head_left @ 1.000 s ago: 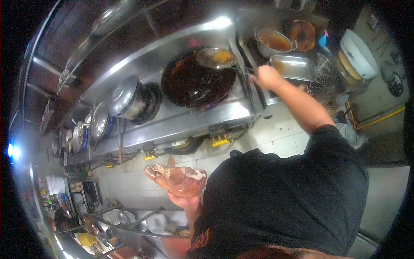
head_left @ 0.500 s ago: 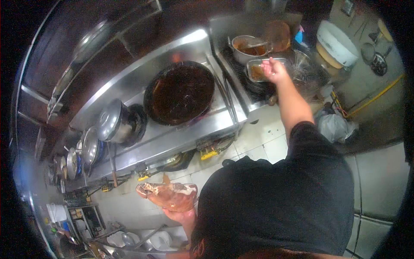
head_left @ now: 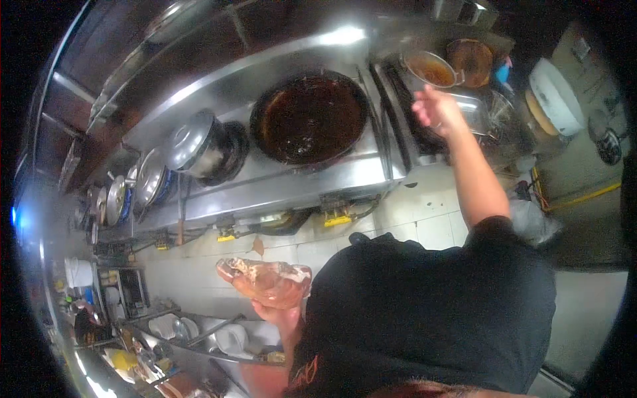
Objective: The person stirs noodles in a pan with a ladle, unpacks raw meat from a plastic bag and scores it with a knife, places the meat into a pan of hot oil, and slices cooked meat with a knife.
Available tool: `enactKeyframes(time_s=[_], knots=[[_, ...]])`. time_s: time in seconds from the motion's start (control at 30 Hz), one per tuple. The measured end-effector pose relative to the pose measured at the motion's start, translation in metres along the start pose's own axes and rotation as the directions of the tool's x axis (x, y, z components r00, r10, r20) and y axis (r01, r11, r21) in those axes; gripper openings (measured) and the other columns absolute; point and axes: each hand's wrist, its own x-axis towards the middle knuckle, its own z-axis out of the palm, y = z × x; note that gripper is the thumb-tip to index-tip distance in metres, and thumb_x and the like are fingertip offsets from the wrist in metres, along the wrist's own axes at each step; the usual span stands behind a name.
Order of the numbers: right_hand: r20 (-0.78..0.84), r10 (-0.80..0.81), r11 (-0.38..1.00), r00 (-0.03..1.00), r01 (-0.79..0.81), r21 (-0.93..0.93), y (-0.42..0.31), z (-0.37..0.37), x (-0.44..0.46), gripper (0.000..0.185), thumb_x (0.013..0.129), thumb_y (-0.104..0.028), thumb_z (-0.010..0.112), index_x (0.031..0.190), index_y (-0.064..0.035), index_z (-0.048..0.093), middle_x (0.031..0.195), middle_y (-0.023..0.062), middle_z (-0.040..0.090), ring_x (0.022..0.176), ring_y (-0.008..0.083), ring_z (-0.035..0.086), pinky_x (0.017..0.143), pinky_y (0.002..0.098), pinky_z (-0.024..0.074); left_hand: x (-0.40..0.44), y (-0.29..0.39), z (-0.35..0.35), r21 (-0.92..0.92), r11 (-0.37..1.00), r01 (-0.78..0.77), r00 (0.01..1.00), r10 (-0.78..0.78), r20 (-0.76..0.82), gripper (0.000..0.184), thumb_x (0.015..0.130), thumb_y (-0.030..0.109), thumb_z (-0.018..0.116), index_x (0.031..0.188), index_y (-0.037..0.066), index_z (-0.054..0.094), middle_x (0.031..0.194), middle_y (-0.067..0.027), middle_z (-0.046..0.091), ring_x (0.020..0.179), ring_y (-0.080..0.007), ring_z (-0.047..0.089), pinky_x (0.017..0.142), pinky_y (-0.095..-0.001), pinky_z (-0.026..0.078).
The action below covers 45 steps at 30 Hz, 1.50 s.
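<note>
My left hand [head_left: 282, 315] is closed from below around a large reddish-brown piece of meat with pale skin and a bony end, like a pork knuckle [head_left: 269, 284]. It is held low, beside my body and over the floor. My right hand [head_left: 438, 111] reaches out over the stove's right end, fingers loosely bent and apart, with nothing visible in them. Just right of that hand lies a shallow metal tray [head_left: 472, 109]. Behind it stands a pot of orange-brown liquid [head_left: 431, 69]. To the left sits a big wok of dark liquid [head_left: 310, 119].
A lidded steel pot [head_left: 192, 142] stands left of the wok on the steel stove [head_left: 285, 179]. Yellow-handled valves [head_left: 338, 219] stick out along its front. A white basin [head_left: 556, 96] leans at right. White dishes [head_left: 232, 339] sit in a counter at lower left.
My view has shifted, so the stove appears farther right. My right hand has come away from above the metal tray to its left side. The left hand still holds the pork knuckle.
</note>
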Motion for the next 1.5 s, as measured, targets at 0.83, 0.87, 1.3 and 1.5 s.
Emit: enactKeyframes(time_s=[0.83,0.87,1.3,1.5], knots=[[0.151,-0.078,0.336,0.985,0.168,-0.927,0.119,0.152,0.091,0.048,0.088,-0.041,0.069,0.097,0.0058,0.072,0.106,0.0297,0.068,0.102,0.0434,0.066,0.091,0.0473,0.0525,0.002,-0.009,0.015,0.043,0.986,-0.163,0.985,0.165,-0.047,0.084,0.086,0.062,0.057,0.150,0.012,0.036,0.146,-0.0124,0.048,0.131,-0.0369,0.048,0.106,-0.0633,0.041],[0.164,-0.131,0.307,0.978,0.197,-0.931,0.123,0.141,0.100,0.047,0.088,-0.041,0.069,0.094,0.0054,0.072,0.104,0.0286,0.068,0.100,0.0425,0.067,0.089,0.0474,0.0524,0.002,-0.009,0.016,0.043,0.986,-0.161,0.986,0.163,-0.042,0.084,0.087,0.062,0.057,0.150,0.012,0.035,0.146,-0.0126,0.048,0.132,-0.0370,0.048,0.106,-0.0628,0.041],[0.273,-0.128,-0.136,0.954,0.255,-0.957,0.061,0.076,0.049,0.032,0.085,-0.027,0.061,0.093,0.0015,0.074,0.098,0.0256,0.070,0.095,0.0405,0.069,0.087,0.0491,0.0547,0.005,-0.007,0.006,0.047,0.987,-0.153,0.980,0.158,-0.119,0.084,0.086,0.062,0.057,0.150,0.011,0.036,0.144,-0.0124,0.050,0.130,-0.0369,0.050,0.108,-0.0594,0.042],[0.323,-0.102,-0.114,0.941,0.311,-0.944,0.032,0.098,0.002,0.035,0.086,-0.031,0.063,0.092,0.0020,0.073,0.094,0.0256,0.071,0.092,0.0414,0.069,0.086,0.0491,0.0547,0.003,-0.006,0.005,0.045,0.993,-0.105,0.989,0.109,-0.098,0.085,0.084,0.062,0.062,0.148,0.011,0.040,0.141,-0.0120,0.053,0.130,-0.0352,0.050,0.107,-0.0610,0.041]])
